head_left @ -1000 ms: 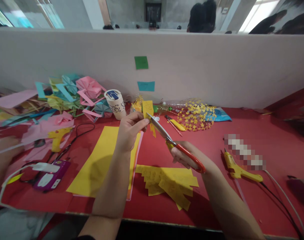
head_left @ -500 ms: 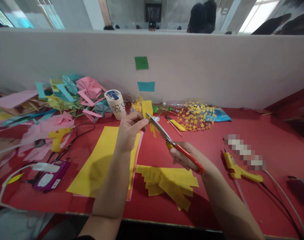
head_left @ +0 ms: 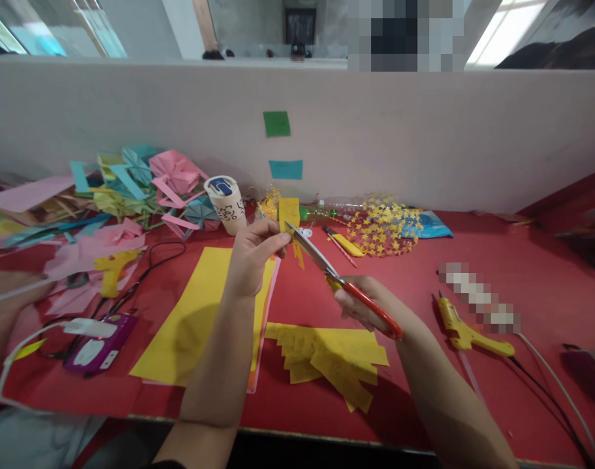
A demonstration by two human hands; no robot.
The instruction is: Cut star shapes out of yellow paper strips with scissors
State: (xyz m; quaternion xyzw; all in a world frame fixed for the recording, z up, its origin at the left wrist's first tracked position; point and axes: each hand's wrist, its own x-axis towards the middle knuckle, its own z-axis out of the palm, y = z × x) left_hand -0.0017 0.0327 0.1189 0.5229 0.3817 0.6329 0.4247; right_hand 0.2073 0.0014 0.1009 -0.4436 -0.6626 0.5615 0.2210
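Between its thumb and fingers, my left hand [head_left: 261,254] pinches a small yellow paper piece [head_left: 289,210], held up above the table. My right hand [head_left: 368,303] is wrapped round the red handles of the scissors [head_left: 321,260]. The scissor tips reach the yellow piece right beside my left fingertips. Large yellow sheets [head_left: 194,312] lie under my left forearm, over pink and orange ones. A fanned pile of yellow strips [head_left: 326,358] rests on the red table between my arms.
Folded paper shapes [head_left: 174,172] and a paper cup [head_left: 227,205] stand at the back left. A yellow glue gun [head_left: 116,268] and a purple power socket [head_left: 100,345] lie left. Another glue gun [head_left: 468,332] lies right. A person's hand [head_left: 16,290] is at the far left.
The yellow piece has tilted slightly in my left hand, while both my hands stay almost in place. At the far left, the other person's hand has moved further into view.
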